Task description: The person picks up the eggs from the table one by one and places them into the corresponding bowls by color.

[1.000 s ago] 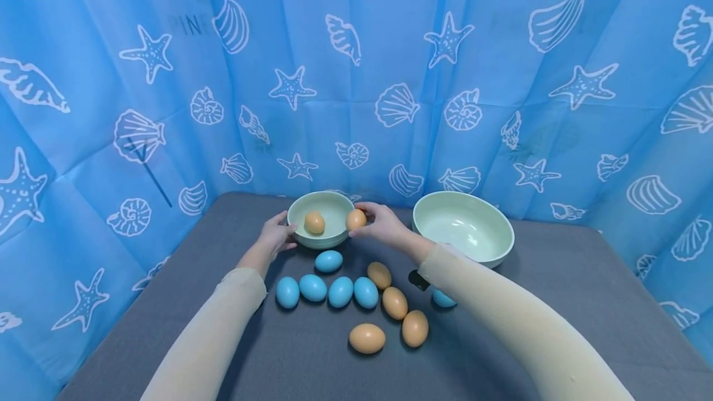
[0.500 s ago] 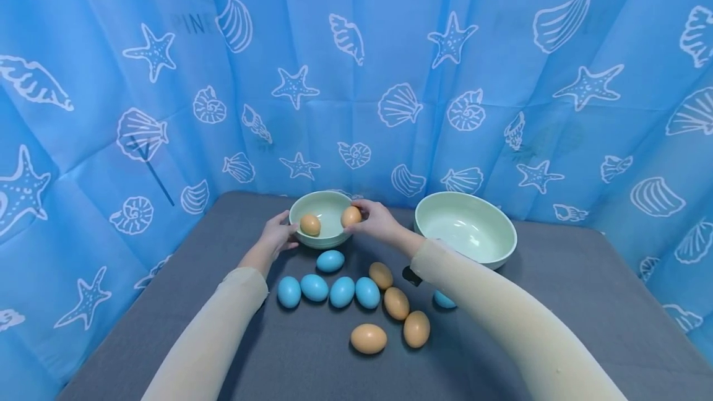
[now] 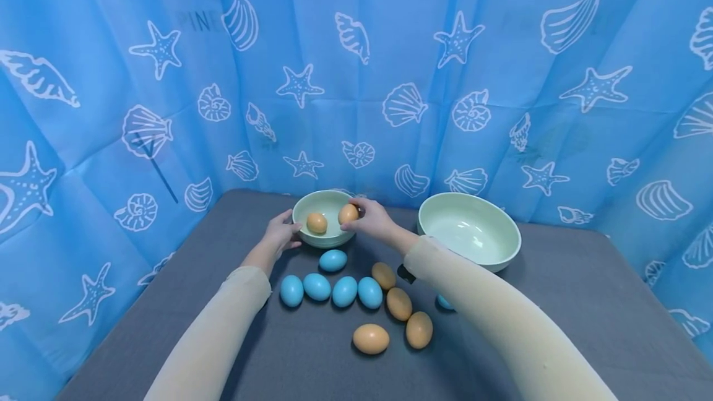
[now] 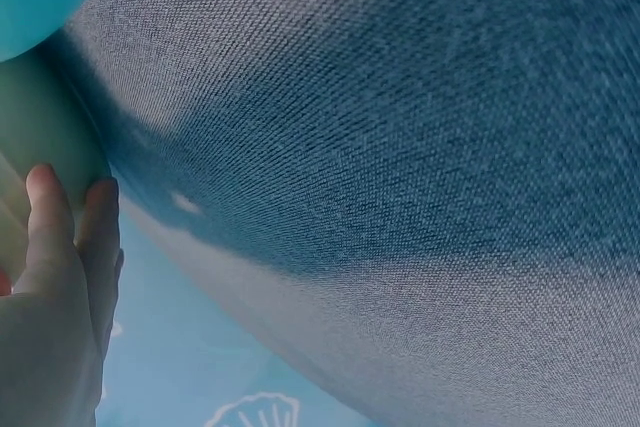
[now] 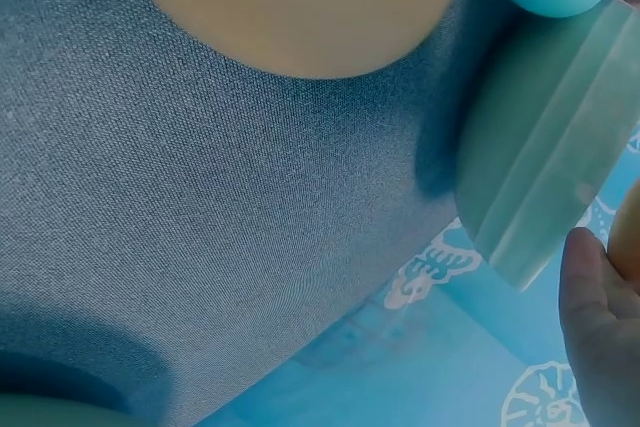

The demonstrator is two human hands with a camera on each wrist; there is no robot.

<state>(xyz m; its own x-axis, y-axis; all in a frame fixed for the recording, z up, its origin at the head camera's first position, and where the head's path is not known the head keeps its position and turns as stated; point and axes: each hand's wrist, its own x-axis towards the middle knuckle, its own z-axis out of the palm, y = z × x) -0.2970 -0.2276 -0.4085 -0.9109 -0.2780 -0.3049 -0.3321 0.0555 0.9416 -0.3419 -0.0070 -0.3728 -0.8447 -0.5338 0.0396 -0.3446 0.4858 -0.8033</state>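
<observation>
My right hand (image 3: 375, 220) pinches a brown egg (image 3: 348, 214) between thumb and fingers, over the right side of the small pale green bowl (image 3: 328, 241). A second brown egg (image 3: 317, 223) lies inside that bowl. My left hand (image 3: 280, 232) holds the bowl's left side, its thumb at the rim and its fingers against the outer wall. In the left wrist view, fingers (image 4: 50, 227) touch the bowl's wall (image 4: 45, 127). The right wrist view has the thumb (image 5: 582, 282) beside the held egg (image 5: 628, 237), partly cut off by the frame edge.
A larger pale green bowl (image 3: 468, 228) stands to the right. Several blue eggs (image 3: 345, 291) lie in front of the small bowl, beside several brown eggs (image 3: 398, 304). Another blue egg (image 3: 444, 302) is partly hidden by the right sleeve. A blue curtain (image 3: 356, 79) hangs behind the grey table (image 3: 312, 364).
My right hand has carried the brown egg from beside the small bowl's right rim to over its inside. The left hand keeps its place at the bowl. The head view has shifted slightly.
</observation>
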